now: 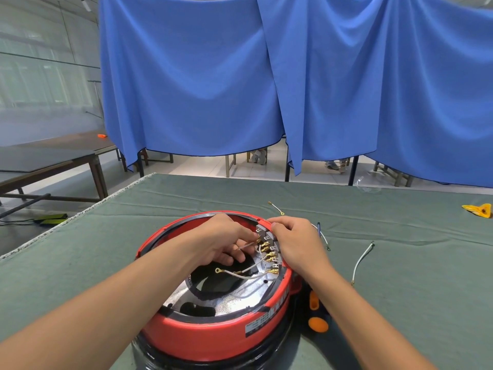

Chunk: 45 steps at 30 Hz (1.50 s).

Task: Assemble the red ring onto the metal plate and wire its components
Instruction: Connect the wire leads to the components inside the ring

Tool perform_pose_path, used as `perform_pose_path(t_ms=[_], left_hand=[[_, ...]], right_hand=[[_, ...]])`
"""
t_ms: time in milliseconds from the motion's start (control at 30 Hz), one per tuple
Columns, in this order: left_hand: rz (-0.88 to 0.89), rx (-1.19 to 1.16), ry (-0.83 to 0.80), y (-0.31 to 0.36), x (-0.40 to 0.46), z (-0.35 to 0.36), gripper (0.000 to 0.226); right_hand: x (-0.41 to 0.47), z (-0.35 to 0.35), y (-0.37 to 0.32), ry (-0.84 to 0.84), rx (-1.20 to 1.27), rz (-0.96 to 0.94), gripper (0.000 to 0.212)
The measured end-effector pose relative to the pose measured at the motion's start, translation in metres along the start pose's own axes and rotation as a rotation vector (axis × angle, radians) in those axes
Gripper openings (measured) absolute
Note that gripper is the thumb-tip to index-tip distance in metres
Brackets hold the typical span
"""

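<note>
The red ring [213, 335] sits on the metal plate [226, 305] in front of me on the green cloth. A grey terminal block [268, 240] with brass connectors runs along the ring's right inner side. White wires [250, 275] with ring lugs lie across the plate. My left hand [224, 239] reaches inside the ring and pinches a thin white wire at the upper connectors. My right hand [296, 244] rests on the ring's right rim, its curled fingers gripping the terminal block's top end.
Loose white wires lie on the cloth: one [361, 260] to the right, another [276, 208] behind the ring. A pen [319, 228] lies by my right hand. An orange-and-black screwdriver [316, 313] lies against the ring's right side. A yellow scrap [478, 209] sits far right.
</note>
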<state>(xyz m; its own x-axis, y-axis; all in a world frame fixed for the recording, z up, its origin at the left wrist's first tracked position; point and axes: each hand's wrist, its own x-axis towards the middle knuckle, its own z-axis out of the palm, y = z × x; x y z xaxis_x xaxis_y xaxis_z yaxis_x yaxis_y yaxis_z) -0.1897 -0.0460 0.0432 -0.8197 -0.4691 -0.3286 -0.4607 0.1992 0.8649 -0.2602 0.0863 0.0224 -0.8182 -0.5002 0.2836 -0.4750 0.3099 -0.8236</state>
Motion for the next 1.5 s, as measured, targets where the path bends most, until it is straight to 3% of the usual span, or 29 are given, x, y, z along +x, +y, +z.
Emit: perform_pose_path(t_ms=[667, 867, 967, 1033, 1133, 1233, 1300, 1367, 1500], left_hand=[[0.08, -0.025, 0.054, 0.002, -0.004, 0.007, 0.013], [0.085, 0.29, 0.263, 0.009, -0.014, 0.007, 0.018], [0.197, 0.637, 0.467, 0.012, -0.022, 0.007, 0.02], [0.326, 0.745, 0.586, 0.016, -0.026, 0.014, 0.018], [0.494, 0.804, 0.602, 0.024, -0.026, 0.03, 0.021], [0.756, 1.041, 0.729, 0.03, -0.021, 0.046, 0.024], [0.828, 1.066, 0.72, 0.032, -0.017, 0.052, 0.023], [0.784, 1.021, 0.634, 0.031, -0.01, 0.057, 0.025], [0.798, 0.974, 0.556, 0.024, -0.001, 0.06, 0.026]], right_hand=[[0.0, -0.001, 0.001, -0.004, -0.037, -0.042, 0.026], [-0.001, 0.0, 0.0, -0.014, 0.034, 0.009, 0.029], [0.0, 0.0, 0.002, -0.01, 0.04, 0.007, 0.025], [0.0, -0.003, 0.003, 0.005, 0.057, 0.01, 0.024], [-0.001, -0.013, 0.007, 0.049, 0.101, 0.056, 0.027], [0.001, -0.036, 0.019, 0.135, 0.073, 0.135, 0.022], [0.002, -0.056, 0.031, 0.198, -0.009, 0.202, 0.016], [0.002, -0.072, 0.042, 0.233, -0.105, 0.282, 0.013], [-0.004, -0.084, 0.057, 0.143, -0.535, 0.46, 0.018]])
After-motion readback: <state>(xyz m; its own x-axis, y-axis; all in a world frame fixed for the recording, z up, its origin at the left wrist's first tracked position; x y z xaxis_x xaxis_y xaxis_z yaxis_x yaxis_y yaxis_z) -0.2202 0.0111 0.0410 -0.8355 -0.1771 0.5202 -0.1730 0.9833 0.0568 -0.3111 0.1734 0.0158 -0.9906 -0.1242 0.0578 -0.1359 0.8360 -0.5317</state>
